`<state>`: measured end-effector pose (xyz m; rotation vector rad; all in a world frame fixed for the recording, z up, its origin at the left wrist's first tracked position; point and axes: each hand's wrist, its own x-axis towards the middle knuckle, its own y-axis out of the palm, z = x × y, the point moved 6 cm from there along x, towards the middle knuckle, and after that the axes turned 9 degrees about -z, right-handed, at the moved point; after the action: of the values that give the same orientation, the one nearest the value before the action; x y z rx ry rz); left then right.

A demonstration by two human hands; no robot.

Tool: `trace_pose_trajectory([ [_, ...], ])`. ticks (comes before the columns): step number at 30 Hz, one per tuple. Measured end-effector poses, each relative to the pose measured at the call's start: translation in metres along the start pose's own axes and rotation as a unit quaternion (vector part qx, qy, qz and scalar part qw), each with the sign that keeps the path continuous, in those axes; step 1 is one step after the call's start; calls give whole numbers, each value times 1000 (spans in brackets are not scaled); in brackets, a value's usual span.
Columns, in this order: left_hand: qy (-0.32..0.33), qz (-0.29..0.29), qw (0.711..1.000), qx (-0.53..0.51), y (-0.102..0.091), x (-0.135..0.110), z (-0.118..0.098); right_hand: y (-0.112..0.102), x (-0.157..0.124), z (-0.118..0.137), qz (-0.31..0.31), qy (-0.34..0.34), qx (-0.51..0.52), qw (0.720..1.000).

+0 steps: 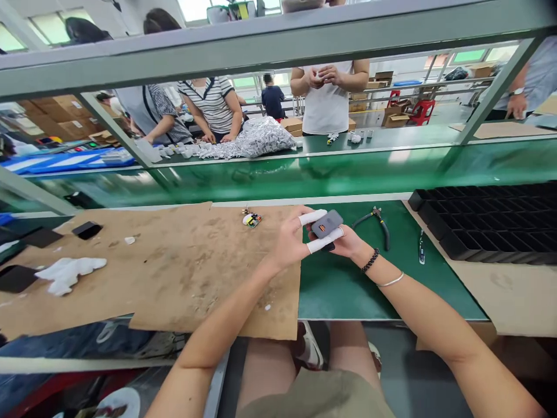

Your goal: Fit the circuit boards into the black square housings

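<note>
Olive fabric shorts (319, 397) lie nearest, below the flat green table (331, 290). Above it, the left hand (289, 237) pinches a grey, rounded rectangular casing (331, 220); the right hand (349, 242) adjoins, its grip partly hidden. Casing appears closed; remaining work cannot be determined.

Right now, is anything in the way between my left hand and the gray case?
Nothing visible blocks it: your left hand has its fingers on the gray case, with only white finger covers between skin and case. The pliers lie off to the right.
</note>
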<state>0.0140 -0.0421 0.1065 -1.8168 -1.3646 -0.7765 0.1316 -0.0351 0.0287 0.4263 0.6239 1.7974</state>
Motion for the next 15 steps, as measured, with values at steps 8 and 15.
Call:
trace_pose_trajectory([
  [8, 60, -20, 994, -95, 1, -3, -14, 8, -8, 17, 38, -79, -67, 994],
  [15, 33, -21, 993, -113, -6, -5, -11, 18, -20, 41, 36, -119, -125, 984],
])
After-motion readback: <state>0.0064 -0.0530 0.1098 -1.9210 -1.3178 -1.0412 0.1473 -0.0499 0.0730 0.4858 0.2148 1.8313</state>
